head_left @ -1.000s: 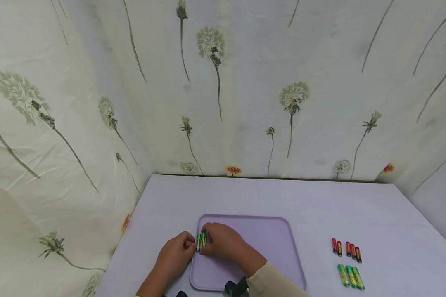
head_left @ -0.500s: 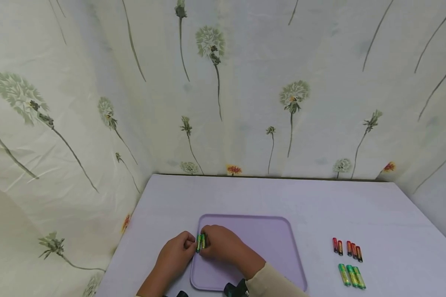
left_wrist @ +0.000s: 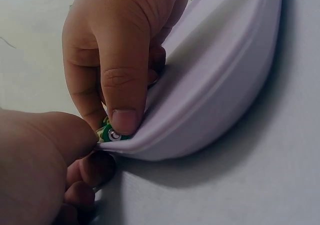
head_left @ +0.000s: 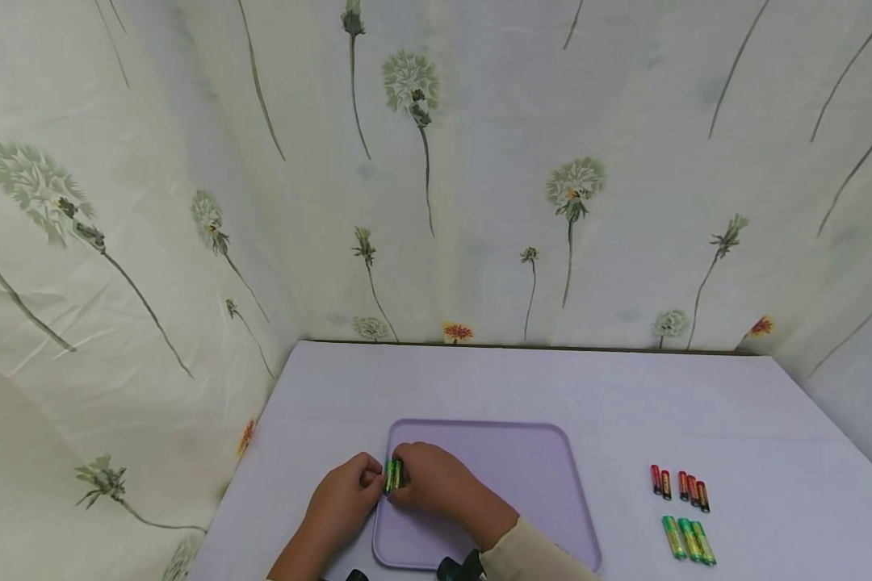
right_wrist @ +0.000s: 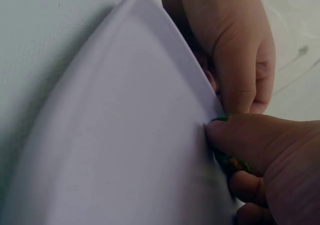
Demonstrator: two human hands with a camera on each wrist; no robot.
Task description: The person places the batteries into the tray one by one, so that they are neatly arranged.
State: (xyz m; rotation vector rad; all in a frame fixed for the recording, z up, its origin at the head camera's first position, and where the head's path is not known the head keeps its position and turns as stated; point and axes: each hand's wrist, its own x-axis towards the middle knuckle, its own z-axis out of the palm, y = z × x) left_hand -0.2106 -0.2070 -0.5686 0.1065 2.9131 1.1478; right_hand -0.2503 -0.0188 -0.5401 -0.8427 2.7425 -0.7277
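Note:
Two green batteries [head_left: 394, 476] lie side by side along the left rim of a lilac tray [head_left: 509, 452]. My right hand [head_left: 439, 488] pinches the right-hand battery between thumb and fingers. In the left wrist view a silver battery end [left_wrist: 115, 135] shows under the right thumb. My left hand [head_left: 343, 496] grips the tray's rim from outside, thumb above and fingers curled below, close against the left-hand battery. From the right wrist, a green battery [right_wrist: 231, 161] is mostly covered by the right thumb and fingers.
Several red-and-black batteries [head_left: 682, 488] lie in a row on the white table [head_left: 494, 387], right of the tray. Three larger green batteries [head_left: 688, 540] lie nearer me. A flower-printed cloth [head_left: 480, 161] hangs behind and at the sides.
My right hand has shifted slightly toward me, and the gap between the two green batteries has narrowed. The left hand keeps its place on the rim.

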